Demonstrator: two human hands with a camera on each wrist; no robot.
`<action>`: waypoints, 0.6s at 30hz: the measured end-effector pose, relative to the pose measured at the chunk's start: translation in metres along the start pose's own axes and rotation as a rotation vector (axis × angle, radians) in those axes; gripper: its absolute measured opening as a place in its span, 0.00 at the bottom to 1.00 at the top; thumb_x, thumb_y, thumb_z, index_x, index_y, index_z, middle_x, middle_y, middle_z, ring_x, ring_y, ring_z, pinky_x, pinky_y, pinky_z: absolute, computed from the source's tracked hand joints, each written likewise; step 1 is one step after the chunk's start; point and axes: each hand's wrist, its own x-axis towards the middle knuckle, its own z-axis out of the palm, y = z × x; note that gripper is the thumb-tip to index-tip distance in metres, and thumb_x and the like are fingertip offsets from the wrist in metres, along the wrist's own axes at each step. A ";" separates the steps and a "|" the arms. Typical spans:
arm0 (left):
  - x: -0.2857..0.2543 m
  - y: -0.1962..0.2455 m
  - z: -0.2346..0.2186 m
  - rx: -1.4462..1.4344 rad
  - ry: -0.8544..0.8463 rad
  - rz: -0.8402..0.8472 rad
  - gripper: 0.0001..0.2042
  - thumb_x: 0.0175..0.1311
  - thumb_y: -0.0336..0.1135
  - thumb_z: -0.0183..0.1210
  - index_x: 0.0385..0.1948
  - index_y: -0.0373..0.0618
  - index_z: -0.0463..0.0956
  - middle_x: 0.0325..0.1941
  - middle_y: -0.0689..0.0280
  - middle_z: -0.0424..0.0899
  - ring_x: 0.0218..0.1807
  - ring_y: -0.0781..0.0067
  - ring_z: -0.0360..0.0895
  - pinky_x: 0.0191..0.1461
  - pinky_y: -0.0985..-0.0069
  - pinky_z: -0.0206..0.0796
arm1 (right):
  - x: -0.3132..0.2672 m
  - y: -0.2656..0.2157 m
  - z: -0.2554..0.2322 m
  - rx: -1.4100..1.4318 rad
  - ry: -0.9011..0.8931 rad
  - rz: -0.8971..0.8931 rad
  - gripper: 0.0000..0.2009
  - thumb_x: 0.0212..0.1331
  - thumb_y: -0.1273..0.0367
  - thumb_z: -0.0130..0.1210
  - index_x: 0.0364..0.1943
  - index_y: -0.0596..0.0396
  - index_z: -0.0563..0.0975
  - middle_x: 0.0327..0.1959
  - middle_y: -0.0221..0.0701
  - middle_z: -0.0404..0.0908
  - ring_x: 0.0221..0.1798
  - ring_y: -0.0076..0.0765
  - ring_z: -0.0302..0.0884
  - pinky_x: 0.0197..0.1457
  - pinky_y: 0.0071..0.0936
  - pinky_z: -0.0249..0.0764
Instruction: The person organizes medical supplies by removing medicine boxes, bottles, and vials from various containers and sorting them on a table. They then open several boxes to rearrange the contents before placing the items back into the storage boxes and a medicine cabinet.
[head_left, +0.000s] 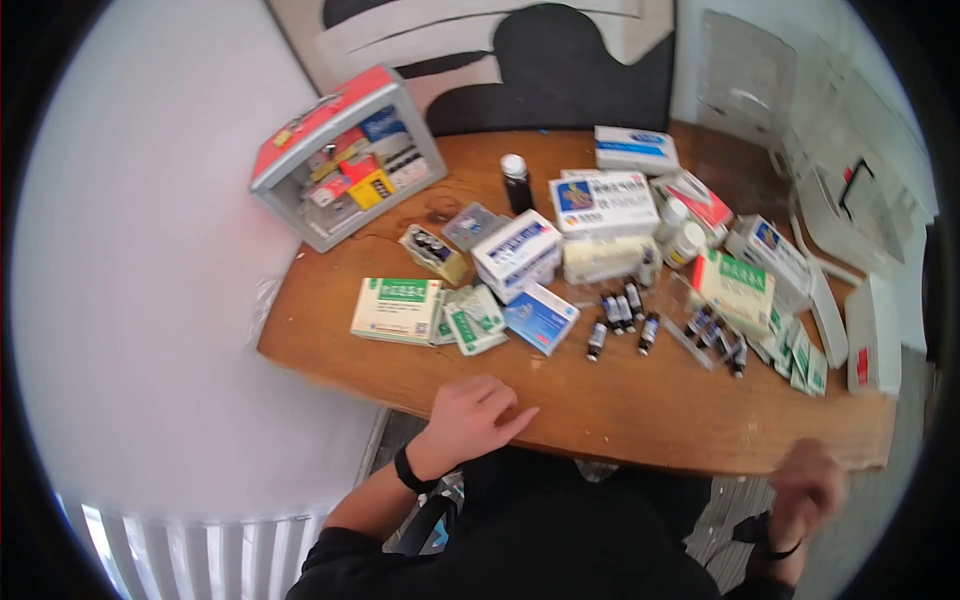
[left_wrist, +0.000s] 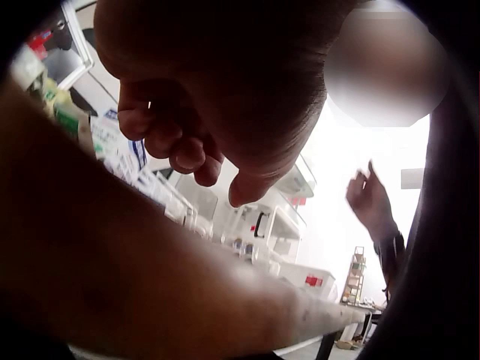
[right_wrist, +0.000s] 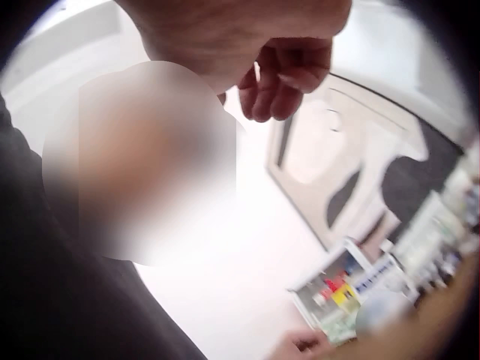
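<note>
At the far left of the counter [head_left: 320, 375] stands a red-topped case [head_left: 365, 88] with a clear front, packed with small cartons. Nearer the front lies a green-and-white box [head_left: 395, 310], with green-and-white packets [head_left: 475, 322] against its right side. The left hand [head_left: 475, 415] is in front of these packets, at the counter's near edge; its fingers are loosely bent and hold nothing, and contact with the wood cannot be determined. Further right, a flat blue box [head_left: 541, 318] lies before an upright white-and-blue carton [head_left: 518, 255], a dark bottle [head_left: 517, 188] with a white cap behind. Several dark vials [head_left: 649, 333] lie loose at mid-counter, and two white bottles stand to their rear. More vials are grouped right of these, before a tilted green-and-cream box [head_left: 733, 290]. Small sachets [head_left: 808, 360] lie along its right side. The right hand [head_left: 808, 480], blurred in the head view, is nearer the wearer than the sachets and well apart from them; its fingers are loosely curled and hold nothing. A white container [head_left: 873, 335] stands at the extreme right.
</note>
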 end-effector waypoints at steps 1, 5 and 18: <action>0.006 -0.006 -0.018 -0.005 0.051 -0.027 0.13 0.56 0.33 0.78 0.24 0.47 0.79 0.24 0.64 0.80 0.26 0.61 0.80 0.28 0.66 0.71 | -0.012 0.011 0.015 -0.029 0.007 0.370 0.13 0.71 0.67 0.55 0.26 0.54 0.74 0.24 0.29 0.72 0.27 0.27 0.66 0.32 0.26 0.61; 0.035 -0.086 -0.096 0.095 0.328 -0.281 0.07 0.64 0.30 0.74 0.33 0.39 0.85 0.32 0.61 0.86 0.30 0.66 0.83 0.33 0.71 0.74 | -0.083 0.087 0.015 -0.537 -0.233 0.434 0.12 0.67 0.71 0.65 0.27 0.56 0.74 0.24 0.37 0.72 0.27 0.43 0.71 0.33 0.38 0.62; 0.141 -0.364 -0.134 -1.016 0.480 -0.917 0.23 0.80 0.60 0.60 0.45 0.46 0.83 0.35 0.71 0.83 0.29 0.80 0.75 0.30 0.77 0.64 | -0.097 0.095 0.042 -0.779 -0.218 0.222 0.08 0.65 0.71 0.67 0.31 0.53 0.79 0.30 0.38 0.79 0.35 0.53 0.78 0.42 0.47 0.68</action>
